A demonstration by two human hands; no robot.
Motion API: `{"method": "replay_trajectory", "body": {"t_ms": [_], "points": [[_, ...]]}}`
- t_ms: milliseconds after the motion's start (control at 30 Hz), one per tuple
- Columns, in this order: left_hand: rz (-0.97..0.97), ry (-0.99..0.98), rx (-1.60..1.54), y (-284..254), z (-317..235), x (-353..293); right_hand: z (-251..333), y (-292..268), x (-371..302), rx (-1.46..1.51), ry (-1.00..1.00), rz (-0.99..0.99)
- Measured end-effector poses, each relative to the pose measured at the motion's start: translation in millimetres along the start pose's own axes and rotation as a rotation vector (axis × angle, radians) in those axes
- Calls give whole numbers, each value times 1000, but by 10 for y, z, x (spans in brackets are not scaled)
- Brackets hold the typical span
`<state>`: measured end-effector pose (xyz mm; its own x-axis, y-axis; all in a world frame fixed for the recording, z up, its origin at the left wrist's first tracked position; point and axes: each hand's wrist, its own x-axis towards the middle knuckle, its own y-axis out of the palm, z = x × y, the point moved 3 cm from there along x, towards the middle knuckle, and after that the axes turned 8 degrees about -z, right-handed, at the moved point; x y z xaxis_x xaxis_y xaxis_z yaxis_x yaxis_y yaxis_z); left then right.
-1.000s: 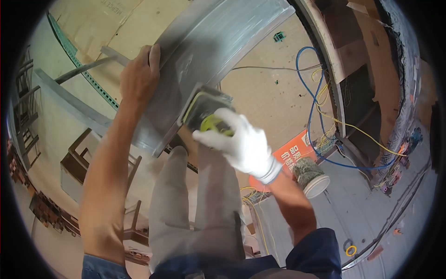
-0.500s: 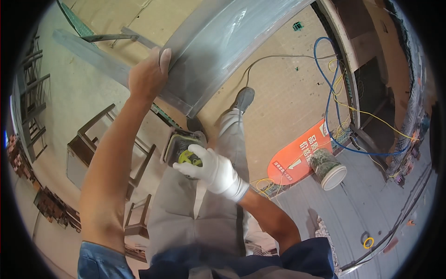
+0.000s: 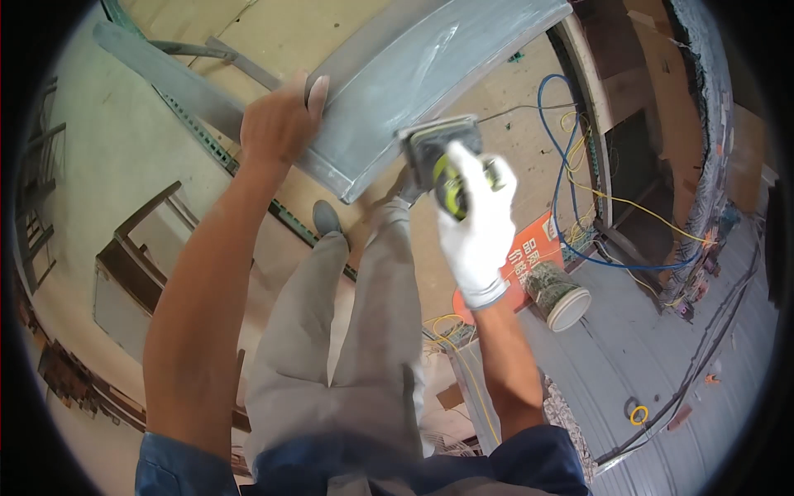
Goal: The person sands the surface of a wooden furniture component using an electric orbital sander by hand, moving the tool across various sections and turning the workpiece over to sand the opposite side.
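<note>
My bare left hand [image 3: 281, 118] is wrapped round the near left edge of a long grey panel [image 3: 397, 83] with a raised rim and whitish, dusty streaks. In my right hand [image 3: 482, 215], which wears a white glove, is a palm sander [image 3: 447, 157] with a black body, a yellow-green part and a flat square pad. The sander is tilted, with its pad toward the panel's near right edge. It looks close to that edge; whether it touches I cannot tell. Motion slightly blurs the sander and the glove.
At the right stand a dirty bucket [image 3: 558, 295] and an orange sign [image 3: 529, 248] lying flat. Blue hose [image 3: 571, 190] and thin yellow cords [image 3: 645, 207] run across the floor there. Wooden chair frames [image 3: 132, 256] are at the left. Below me show my legs [image 3: 331, 331].
My right hand has swung the sander up and rightward from beside my legs to near the panel's edge. My left hand keeps its grip, and my left foot now shows farther forward.
</note>
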<state>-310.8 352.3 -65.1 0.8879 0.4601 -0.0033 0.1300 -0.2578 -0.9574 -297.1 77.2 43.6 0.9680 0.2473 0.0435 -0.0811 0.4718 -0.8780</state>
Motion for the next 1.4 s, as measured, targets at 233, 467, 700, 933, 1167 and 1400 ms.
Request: {"method": "replay_trajectory", "body": {"t_ms": [233,467,700,933,1167,1400], "points": [[16,-8,18,24,82,-63,1,99,-192,56,-160,113],[6,-56,6,-12,73,-74,-718,-137,1266,-17,-93,-74],[20,-24,31,-16,83,-73,-910,-234,1787,37,-56,-64],[-31,-19,-40,5,181,-171,-915,-195,1856,33,-169,18],[63,-97,27,-11,172,-191,-1703,-484,3369,39,-187,-113],[96,-59,39,31,312,-298,-1569,-520,3053,111,-319,-58]]}}
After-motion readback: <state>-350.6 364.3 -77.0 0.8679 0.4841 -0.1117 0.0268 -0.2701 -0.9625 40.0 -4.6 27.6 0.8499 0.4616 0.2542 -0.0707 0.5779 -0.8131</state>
